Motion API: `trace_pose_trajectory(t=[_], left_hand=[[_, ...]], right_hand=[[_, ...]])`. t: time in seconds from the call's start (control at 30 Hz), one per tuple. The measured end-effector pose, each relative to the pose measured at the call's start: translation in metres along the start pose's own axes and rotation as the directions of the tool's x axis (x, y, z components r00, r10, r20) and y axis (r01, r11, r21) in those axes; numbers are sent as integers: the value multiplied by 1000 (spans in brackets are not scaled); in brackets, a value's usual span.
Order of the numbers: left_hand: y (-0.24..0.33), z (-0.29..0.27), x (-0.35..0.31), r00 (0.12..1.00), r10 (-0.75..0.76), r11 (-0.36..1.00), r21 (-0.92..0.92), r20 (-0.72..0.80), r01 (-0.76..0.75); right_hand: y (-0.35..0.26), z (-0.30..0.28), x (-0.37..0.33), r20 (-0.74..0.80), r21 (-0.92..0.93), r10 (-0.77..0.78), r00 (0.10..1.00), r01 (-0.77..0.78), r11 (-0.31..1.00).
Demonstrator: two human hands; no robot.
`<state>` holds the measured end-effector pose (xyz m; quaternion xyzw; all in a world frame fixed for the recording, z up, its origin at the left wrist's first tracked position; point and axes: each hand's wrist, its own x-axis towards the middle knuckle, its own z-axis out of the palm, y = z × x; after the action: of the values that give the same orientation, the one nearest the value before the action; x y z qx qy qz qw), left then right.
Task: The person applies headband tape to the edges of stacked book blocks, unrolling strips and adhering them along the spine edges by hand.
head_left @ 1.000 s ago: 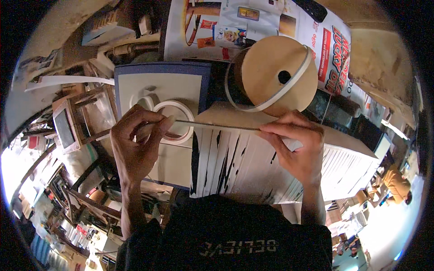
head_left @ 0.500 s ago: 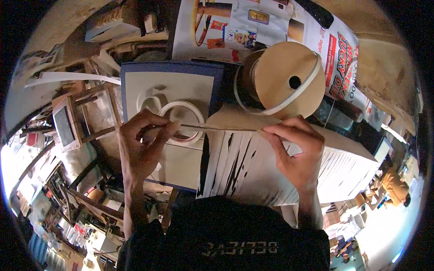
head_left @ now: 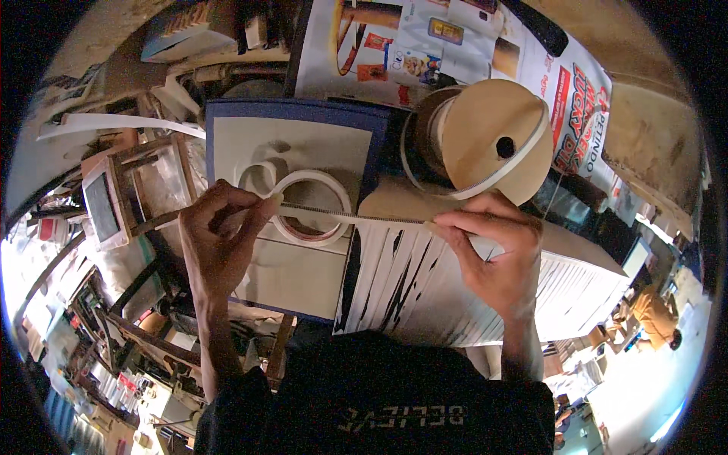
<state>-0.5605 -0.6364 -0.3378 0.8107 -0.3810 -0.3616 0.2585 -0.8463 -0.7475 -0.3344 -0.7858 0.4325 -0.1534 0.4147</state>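
Here: left hand [head_left: 224, 239] and right hand [head_left: 497, 246], apart, fingertips pinching one narrow strip [head_left: 350, 217]. Strip: presumably light, flexible, best held near both ends; suspended between hands, long axis left-right, slightly lower rightward. Around: paper stack [head_left: 425, 284], white tape roll [head_left: 345, 199], cardboard-flanged spool [head_left: 481, 125].

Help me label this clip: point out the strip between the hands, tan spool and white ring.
Strip [head_left: 370, 218], head view, its middle stretch.
Tan spool [head_left: 476, 125], head view, its round face.
White ring [head_left: 311, 175], head view, its upper rim.
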Motion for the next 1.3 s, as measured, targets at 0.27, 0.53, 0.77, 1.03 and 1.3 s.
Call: trace_pose_trajectory(t=[0.27,0.53,0.77,1.03,1.3], left_hand=[[-3,-1,9,999,39,999,-16,18,-39],[-17,-11,13,998,-22,999,-34,-58,20],[-20,-10,16,995,24,999,-20,-101,-26],[-25,-7,19,998,33,999,15,-53,-32],[8,14,-1,823,558,790,369,-104,-489]], right_hand=[[-3,9,2,-55,-10,-10,998,9,1000],[-12,21,14,8,46,-9,1000,9,999],[-14,29,18,1,39,-41,999,41,998],[-24,47,23,-47,114,-10,999,15,993],[-32,55,29,43,82,79,996,-82,993]])
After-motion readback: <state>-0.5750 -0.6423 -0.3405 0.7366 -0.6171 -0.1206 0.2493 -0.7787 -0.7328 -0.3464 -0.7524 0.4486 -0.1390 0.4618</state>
